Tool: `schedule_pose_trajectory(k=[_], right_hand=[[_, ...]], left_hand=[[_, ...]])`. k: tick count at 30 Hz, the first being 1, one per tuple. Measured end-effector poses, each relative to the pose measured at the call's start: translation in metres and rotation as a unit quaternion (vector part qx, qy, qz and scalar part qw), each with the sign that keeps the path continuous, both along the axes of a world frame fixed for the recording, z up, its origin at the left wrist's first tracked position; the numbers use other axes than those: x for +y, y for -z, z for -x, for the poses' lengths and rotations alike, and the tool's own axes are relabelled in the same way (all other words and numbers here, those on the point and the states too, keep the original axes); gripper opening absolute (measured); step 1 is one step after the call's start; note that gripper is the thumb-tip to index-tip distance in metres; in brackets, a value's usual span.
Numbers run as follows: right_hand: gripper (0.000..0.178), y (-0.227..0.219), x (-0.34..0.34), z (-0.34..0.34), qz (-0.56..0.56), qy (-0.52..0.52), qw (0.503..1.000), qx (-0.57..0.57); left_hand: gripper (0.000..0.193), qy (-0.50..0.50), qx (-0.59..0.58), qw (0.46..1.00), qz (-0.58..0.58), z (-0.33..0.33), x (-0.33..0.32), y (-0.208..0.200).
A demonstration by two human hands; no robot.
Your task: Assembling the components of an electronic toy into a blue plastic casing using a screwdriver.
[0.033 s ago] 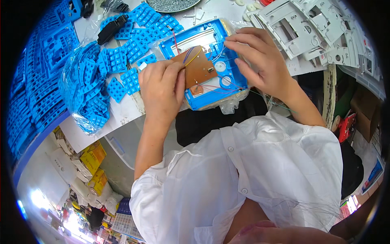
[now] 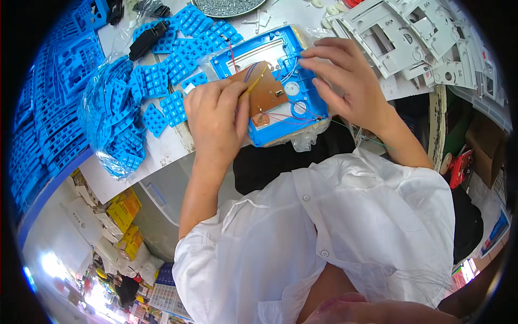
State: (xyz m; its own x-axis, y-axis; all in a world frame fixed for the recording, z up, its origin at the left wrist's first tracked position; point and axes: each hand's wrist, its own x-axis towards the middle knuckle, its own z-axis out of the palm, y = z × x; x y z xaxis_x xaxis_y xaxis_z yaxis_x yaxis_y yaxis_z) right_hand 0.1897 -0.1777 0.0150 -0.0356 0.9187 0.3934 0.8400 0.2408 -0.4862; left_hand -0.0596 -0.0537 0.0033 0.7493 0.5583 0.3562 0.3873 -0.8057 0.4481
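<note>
A brown circuit board (image 2: pixel 264 93) lies tilted over an open blue plastic housing (image 2: pixel 263 141). My left hand (image 2: pixel 216 110) is closed on the board's left edge, its thumb and fingers pinching there. A yellow wire (image 2: pixel 258 82) runs across the board to those fingers. My right hand (image 2: pixel 348 81) is at the housing's right side with thumb and fingers apart. Its index and middle fingertips touch or nearly touch light blue wires (image 2: pixel 292 70) by the rim. Thin red wires (image 2: pixel 288 117) cross the lower part of the housing. The left fingertips are partly hidden.
Blue keypad pieces (image 2: pixel 181 59) spread left of the housing, several more in a clear plastic bag (image 2: pixel 116 119). White plastic panels (image 2: pixel 399 38) pile up at the far right. A round tray of small metal parts (image 2: pixel 229 6) stands at the back. A black part (image 2: pixel 148 39) lies among the keypads.
My left hand has shifted slightly right, and the yellow wire now runs straighter toward its fingers. My right hand has barely moved.
</note>
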Motion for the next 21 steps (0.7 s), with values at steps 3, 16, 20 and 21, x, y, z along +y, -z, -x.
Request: schedule_pose_trajectory(k=[3,16,20,21], right_hand=[[0.028,-0.002,0.002,0.006,0.012,0.004,1.0,-0.013],[0.031,0.002,0.014,0.016,0.008,-0.013,1.0,-0.01],[0.03,-0.001,0.023,0.027,0.027,-0.006,0.999,-0.045],[0.03,0.0,0.024,0.03,0.034,-0.003,0.997,-0.066]], left_hand=[[0.027,0.025,-0.013,1.0,-0.014,-0.015,-0.005,-0.008],[0.022,0.081,-0.035,0.996,-0.015,0.009,0.011,0.002],[0.023,0.064,-0.066,0.996,0.01,0.019,0.001,0.006],[0.023,0.063,-0.067,0.996,0.012,0.019,-0.001,0.005]])
